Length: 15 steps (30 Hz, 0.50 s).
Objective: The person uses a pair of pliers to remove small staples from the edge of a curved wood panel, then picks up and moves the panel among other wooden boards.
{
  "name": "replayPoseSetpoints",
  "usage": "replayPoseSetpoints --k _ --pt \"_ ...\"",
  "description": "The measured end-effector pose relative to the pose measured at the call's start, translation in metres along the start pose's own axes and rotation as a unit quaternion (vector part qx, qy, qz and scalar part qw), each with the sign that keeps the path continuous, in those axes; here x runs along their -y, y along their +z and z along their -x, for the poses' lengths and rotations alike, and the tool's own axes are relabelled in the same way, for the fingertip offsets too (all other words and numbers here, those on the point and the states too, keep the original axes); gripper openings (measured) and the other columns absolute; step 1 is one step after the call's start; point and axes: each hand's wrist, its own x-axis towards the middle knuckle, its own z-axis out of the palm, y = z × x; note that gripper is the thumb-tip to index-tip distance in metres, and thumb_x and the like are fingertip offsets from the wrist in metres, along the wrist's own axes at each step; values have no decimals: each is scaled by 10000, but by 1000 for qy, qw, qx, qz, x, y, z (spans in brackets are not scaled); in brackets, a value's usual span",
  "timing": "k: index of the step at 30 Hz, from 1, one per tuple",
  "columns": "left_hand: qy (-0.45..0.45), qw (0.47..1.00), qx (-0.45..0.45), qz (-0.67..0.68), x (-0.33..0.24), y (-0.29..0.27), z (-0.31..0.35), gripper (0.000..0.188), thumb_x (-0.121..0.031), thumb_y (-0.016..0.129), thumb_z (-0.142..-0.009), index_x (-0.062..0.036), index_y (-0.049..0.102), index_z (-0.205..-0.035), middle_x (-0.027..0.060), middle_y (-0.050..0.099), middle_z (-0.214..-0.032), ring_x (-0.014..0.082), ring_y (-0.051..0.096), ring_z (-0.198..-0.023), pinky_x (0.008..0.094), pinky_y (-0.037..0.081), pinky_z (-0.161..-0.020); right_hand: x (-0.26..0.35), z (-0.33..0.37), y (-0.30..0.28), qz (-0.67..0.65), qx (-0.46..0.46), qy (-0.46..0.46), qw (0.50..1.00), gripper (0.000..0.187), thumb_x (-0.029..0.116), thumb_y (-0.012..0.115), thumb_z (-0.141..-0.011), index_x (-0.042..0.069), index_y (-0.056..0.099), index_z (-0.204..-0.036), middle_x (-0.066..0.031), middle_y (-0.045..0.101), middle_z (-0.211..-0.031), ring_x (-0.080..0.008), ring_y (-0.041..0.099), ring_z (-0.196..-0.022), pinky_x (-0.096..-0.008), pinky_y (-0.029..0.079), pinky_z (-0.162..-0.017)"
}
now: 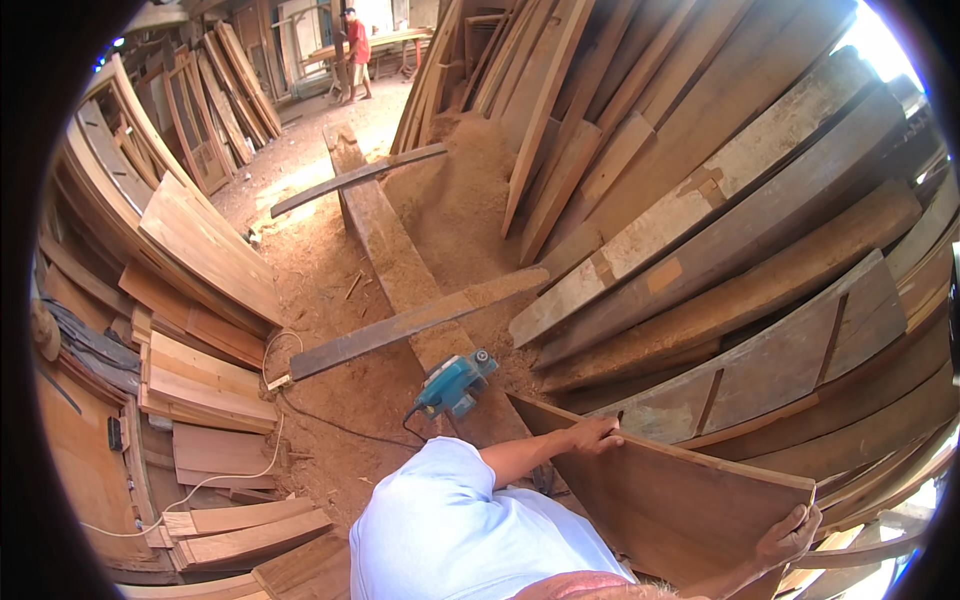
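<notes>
A wide brown wooden board point(665, 505) is held on edge in front of me, slanting down to the right. My left hand point(597, 435) is closed over its upper edge, near the far end. At the near right corner, my right hand point(788, 537) grips the same board, fingers curled over the end. A blue electric planer point(455, 385) rests on the long timber beam point(405, 255), left of my left hand and apart from it. Its dark cord runs off to the left. The lower part of the board is partly out of sight.
Across the beam lie a dark plank point(400, 328) and a thinner strip point(350, 183). Thick planks point(690, 260) lean along the right side. Stacked boards point(205, 375) and a pale cable point(215, 478) line the left. Sawdust covers the floor; a person point(357, 50) stands far back.
</notes>
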Motion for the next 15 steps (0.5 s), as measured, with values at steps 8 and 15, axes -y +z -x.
replayPoseSetpoints --k 8,15 --pt "15 1000 -10 -2 0 2 0 487 -505 496 -1013 -30 578 -1080 233 601 -1026 430 562 -1030 511 447 -891 3 0 2 2 -29 -20 999 450 403 504 -1069 -23 637 -1134 -186 669 -918 -368 652 -828 -442 504 -724" --pt "21 1000 -13 -4 5 3 -5 526 -522 506 -1001 -8 582 -1078 271 612 -1052 461 579 -1045 526 451 -901 4 -4 5 -9 -34 -29 999 477 422 491 -1070 -33 634 -1099 -190 652 -888 -366 641 -788 -439 494 -685"
